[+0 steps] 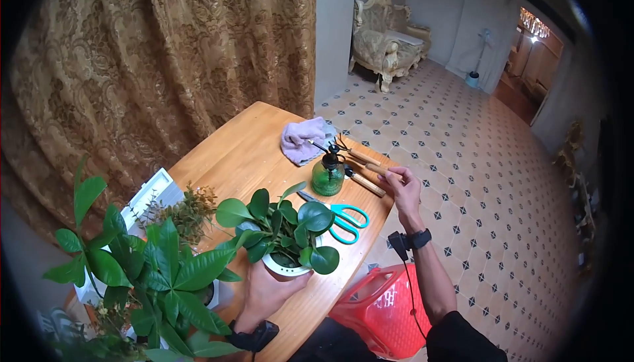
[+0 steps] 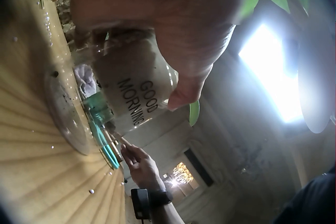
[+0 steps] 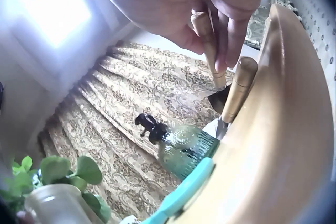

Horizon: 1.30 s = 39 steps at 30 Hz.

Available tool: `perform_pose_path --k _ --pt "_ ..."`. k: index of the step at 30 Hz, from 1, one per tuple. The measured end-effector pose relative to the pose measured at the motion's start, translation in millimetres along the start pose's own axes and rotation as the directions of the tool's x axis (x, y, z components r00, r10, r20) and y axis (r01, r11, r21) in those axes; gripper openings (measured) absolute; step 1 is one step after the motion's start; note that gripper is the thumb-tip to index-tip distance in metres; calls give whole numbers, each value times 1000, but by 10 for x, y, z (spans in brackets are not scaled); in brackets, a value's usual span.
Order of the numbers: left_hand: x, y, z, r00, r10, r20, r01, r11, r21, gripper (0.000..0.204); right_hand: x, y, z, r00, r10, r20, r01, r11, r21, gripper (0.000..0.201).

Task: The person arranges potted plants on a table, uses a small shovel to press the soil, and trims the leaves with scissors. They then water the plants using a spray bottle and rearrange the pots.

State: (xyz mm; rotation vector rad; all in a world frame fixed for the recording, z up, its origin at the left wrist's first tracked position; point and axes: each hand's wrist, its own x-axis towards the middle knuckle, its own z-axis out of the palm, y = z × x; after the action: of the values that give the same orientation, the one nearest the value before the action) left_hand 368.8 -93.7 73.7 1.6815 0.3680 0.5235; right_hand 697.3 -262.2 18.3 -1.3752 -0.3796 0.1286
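My left hand (image 1: 269,294) grips a potted plant with round green leaves (image 1: 316,217), its white rim (image 1: 288,270) showing above the fingers. In the left wrist view the pot (image 2: 131,85) reads "GOOD MORNING", and a clear round shape (image 2: 65,111) lies near its base. At the table's right edge, my right hand (image 1: 405,193) pinches a wooden handle (image 3: 206,37) with a dark metal end. A second wooden-handled tool (image 3: 240,90) rests beside it. The green glass spray bottle (image 1: 328,176) stands left of the tools, with turquoise-handled scissors (image 1: 345,223) in front.
Leafy plants (image 1: 175,276) and a white container (image 1: 155,193) crowd the table's left side. A lilac cloth (image 1: 304,139) lies behind the bottle. Below the right edge is a red plastic stool or basket (image 1: 389,309). A patterned curtain (image 1: 198,45) hangs behind the table.
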Motion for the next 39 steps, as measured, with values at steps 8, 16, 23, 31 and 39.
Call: perform_pose_path --k 8,16,23,31,39 --pt "7 25 -14 1000 -24 -12 24 1000 -16 62 35 186 92 976 -195 95 216 863 -457 18" --pt "8 80 -23 998 -58 18 58 998 13 67 44 157 122 910 -351 223 411 679 -609 20" --pt "29 80 -44 1000 5 -5 -5 1000 -28 62 -422 -222 176 821 -521 235 545 591 -595 19" --pt "40 157 6 1000 2 -31 -4 998 -64 61 -1044 -213 334 769 -400 498 624 638 -451 28" --pt "56 112 -5 1000 7 -29 -8 999 -43 66 -1068 -220 424 810 -315 495 574 598 -560 35"
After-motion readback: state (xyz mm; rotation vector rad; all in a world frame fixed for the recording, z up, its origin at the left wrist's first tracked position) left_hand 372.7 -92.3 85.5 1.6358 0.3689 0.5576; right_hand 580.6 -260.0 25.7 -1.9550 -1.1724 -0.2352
